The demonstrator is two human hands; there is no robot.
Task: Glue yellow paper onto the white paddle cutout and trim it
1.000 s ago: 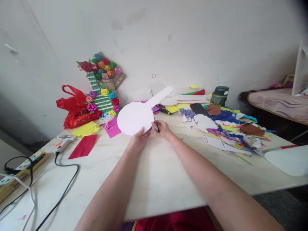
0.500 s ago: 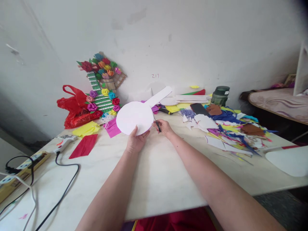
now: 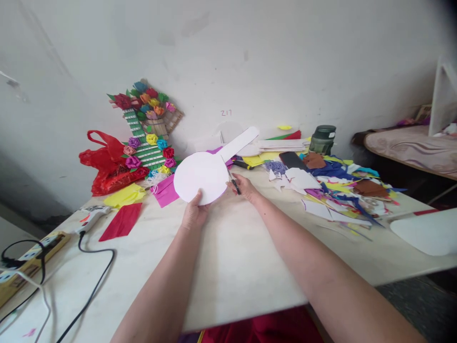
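Observation:
A white round cutout with a long handle-like strip (image 3: 200, 175) is held above the table, its strip pointing up and right. My left hand (image 3: 194, 210) grips its lower edge, thumb on top and the other fingers beneath. In my right hand (image 3: 244, 187) is a pair of scissors (image 3: 236, 186), closed in by the fingers at the right edge of the disc. The scissors' blades point up along that edge and are partly hard to make out.
Paper scraps (image 3: 342, 190), a phone (image 3: 293, 161) and a green bottle (image 3: 322, 140) lie or stand right. Left are a flower craft (image 3: 150, 155), red bag (image 3: 107, 162), red paper (image 3: 121, 222), glue gun (image 3: 93, 218) and power strip (image 3: 32, 259).
My left hand has shifted slightly left and down along the disc's lower edge, with fewer fingers showing. The scissors stay at the disc's right edge. The view has shifted slightly.

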